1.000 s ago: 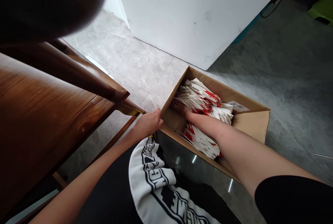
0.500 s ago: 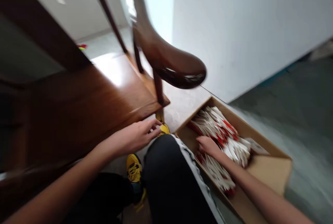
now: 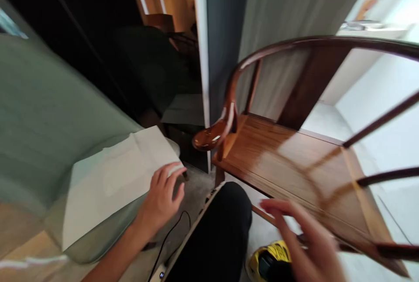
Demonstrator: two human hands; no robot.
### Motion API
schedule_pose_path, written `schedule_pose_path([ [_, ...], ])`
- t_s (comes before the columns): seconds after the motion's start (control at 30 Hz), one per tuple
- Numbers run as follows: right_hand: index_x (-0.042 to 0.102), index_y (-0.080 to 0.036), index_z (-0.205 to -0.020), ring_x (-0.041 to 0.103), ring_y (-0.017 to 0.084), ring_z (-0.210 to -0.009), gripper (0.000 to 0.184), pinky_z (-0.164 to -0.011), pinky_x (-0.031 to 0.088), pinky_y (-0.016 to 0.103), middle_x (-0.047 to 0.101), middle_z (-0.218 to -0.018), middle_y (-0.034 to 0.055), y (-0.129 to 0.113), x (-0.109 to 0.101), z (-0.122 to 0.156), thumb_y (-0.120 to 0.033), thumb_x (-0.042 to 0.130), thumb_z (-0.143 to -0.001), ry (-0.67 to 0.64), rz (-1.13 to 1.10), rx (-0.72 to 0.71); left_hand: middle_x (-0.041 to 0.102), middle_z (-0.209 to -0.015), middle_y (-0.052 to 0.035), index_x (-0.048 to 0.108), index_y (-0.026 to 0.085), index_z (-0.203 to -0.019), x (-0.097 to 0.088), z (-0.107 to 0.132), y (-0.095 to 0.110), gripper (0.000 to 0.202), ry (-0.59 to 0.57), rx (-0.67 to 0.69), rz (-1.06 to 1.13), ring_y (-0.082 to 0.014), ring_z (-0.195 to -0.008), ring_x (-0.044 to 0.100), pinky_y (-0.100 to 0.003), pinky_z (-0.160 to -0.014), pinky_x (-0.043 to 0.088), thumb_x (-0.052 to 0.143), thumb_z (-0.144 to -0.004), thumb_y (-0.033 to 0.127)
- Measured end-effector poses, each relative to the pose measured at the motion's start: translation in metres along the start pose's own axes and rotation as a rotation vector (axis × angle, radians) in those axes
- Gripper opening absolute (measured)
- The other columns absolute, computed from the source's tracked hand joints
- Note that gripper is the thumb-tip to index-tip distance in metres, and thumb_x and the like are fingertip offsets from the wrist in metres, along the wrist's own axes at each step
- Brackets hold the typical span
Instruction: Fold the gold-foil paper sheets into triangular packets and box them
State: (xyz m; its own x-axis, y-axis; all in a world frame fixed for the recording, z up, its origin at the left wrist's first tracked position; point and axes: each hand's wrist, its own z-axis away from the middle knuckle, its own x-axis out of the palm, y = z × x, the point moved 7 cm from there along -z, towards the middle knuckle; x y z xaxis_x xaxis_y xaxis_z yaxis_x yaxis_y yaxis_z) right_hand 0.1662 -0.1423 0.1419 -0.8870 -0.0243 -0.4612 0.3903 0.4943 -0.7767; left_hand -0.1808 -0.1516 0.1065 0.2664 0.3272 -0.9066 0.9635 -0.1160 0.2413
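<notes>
1. Your left hand [image 3: 160, 201] is at the lower left of the view, at the near corner of a white paper sheet [image 3: 114, 181]. Its fingers [image 3: 168, 177] are slightly apart and curved, with the tips at or just over that corner. You cannot tell from this view whether they are pinching the sheet.
2. The white paper sheet lies flat and slightly creased on a grey-green upholstered cushion [image 3: 42, 120], and its far corner reaches toward the cushion's edge.
3. Your right hand [image 3: 301, 234] is blurred, low on the right, with its fingers [image 3: 278, 208] spread well apart and holding nothing that can be seen. It is in front of the seat of a wooden chair [image 3: 278, 164], near a thin wooden rail [image 3: 262, 214].
4. The chair's curved armrest [image 3: 212, 137] ends just beyond the sheet, well apart from both hands.
5. Your black trouser leg [image 3: 218, 229] sits between your hands, with a yellow sneaker [image 3: 270, 258] just beneath your right hand.
6. A black cable [image 3: 173, 234] loops on the floor [image 3: 196, 186] below your left wrist.
</notes>
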Motion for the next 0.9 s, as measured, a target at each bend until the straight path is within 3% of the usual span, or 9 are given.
schedule_pose_path([
  [0.03,0.071,-0.03,-0.118,0.074,0.024,-0.093,0.023,-0.076,0.061,0.033,0.077,-0.106,0.0067,-0.011,0.043,-0.015,-0.024,0.057,-0.101,-0.112,-0.03,-0.051,0.044,-0.163,-0.0176,0.047,0.02,-0.152,-0.003,0.008,-0.039,0.051,0.003,-0.123,-0.099,-0.0353,-0.155,0.037,-0.056,-0.126,0.033,0.053,-0.102,0.028],
  [0.1,0.069,-0.029,-0.113,0.073,0.023,-0.092,0.022,-0.079,0.06,0.035,0.076,-0.105,0.0056,-0.025,0.116,-0.028,-0.02,0.052,-0.103,-0.29,0.007,-0.12,0.027,-0.172,-0.0254,0.041,0.009,-0.157,0.003,0.025,-0.11,0.071,-0.157,-0.342,-0.203,-0.0453,-0.161,0.02,-0.061,-0.125,0.033,0.062,-0.096,0.037],
  [0.2,0.07,-0.026,-0.104,0.07,0.026,-0.089,0.023,-0.083,0.056,0.044,0.074,-0.096,0.0047,-0.029,0.176,-0.029,-0.014,0.051,-0.101,-0.42,0.209,-0.256,0.026,-0.172,-0.0253,0.034,0.01,-0.162,0.017,0.048,-0.166,0.079,-0.436,-0.421,-0.159,-0.0434,-0.161,0.021,-0.057,-0.124,0.037,0.06,-0.097,0.045],
  [0.3,0.069,-0.023,-0.11,0.07,0.027,-0.093,0.022,-0.086,0.056,0.046,0.074,-0.1,0.006,-0.02,0.203,-0.036,-0.014,0.051,-0.101,-0.499,0.312,-0.27,0.031,-0.171,-0.0216,0.034,0.014,-0.164,0.016,0.055,-0.171,0.069,-0.469,-0.377,-0.116,-0.0389,-0.159,0.03,-0.057,-0.121,0.04,0.045,-0.104,0.045],
  [0.47,0.06,-0.02,-0.137,0.066,0.031,-0.118,0.044,-0.098,0.056,0.047,0.066,-0.136,0.0142,-0.021,0.264,-0.059,-0.01,0.053,-0.094,-0.512,0.355,-0.309,0.034,-0.172,-0.0141,0.042,0.017,-0.16,0.014,0.065,-0.153,0.065,-0.417,-0.3,-0.118,-0.0306,-0.16,0.031,-0.051,-0.127,0.033,0.049,-0.095,0.017],
  [0.53,0.052,-0.019,-0.148,0.058,0.034,-0.132,0.061,-0.103,0.055,0.049,0.054,-0.155,0.0162,-0.026,0.3,-0.065,-0.009,0.06,-0.089,-0.522,0.324,-0.324,0.046,-0.165,-0.0127,0.05,0.016,-0.153,0.01,0.072,-0.152,0.059,-0.383,-0.284,-0.122,-0.0253,-0.155,0.042,-0.045,-0.126,0.037,0.045,-0.095,0.011],
  [0.63,0.044,-0.018,-0.157,0.045,0.039,-0.146,0.078,-0.113,0.045,0.058,0.039,-0.169,0.0157,-0.037,0.348,-0.076,-0.013,0.07,-0.083,-0.529,0.277,-0.358,0.07,-0.141,-0.0145,0.062,0.014,-0.14,-0.008,0.078,-0.156,0.046,-0.295,-0.304,-0.143,-0.0237,-0.129,0.068,-0.041,-0.113,0.051,0.036,-0.103,0.012],
  [0.77,0.071,-0.022,-0.129,0.05,0.037,-0.142,0.042,-0.121,0.028,0.065,0.064,-0.148,0.0114,-0.05,0.375,-0.098,-0.008,0.061,-0.09,-0.448,0.145,-0.356,0.074,-0.13,-0.0126,0.062,0.018,-0.136,-0.045,0.074,-0.156,0.039,-0.15,-0.341,-0.168,-0.0249,-0.116,0.072,-0.043,-0.106,0.055,0.036,-0.107,0.02],
  [0.9,0.076,-0.022,-0.116,0.064,0.028,-0.119,0.035,-0.113,0.04,0.054,0.078,-0.115,0.0093,-0.057,0.364,-0.109,-0.007,0.049,-0.099,-0.363,0.055,-0.32,0.067,-0.142,-0.0134,0.057,0.019,-0.144,-0.076,0.072,-0.149,0.046,-0.028,-0.33,-0.271,-0.0303,-0.131,0.063,-0.049,-0.112,0.05,0.05,-0.099,0.018],
])
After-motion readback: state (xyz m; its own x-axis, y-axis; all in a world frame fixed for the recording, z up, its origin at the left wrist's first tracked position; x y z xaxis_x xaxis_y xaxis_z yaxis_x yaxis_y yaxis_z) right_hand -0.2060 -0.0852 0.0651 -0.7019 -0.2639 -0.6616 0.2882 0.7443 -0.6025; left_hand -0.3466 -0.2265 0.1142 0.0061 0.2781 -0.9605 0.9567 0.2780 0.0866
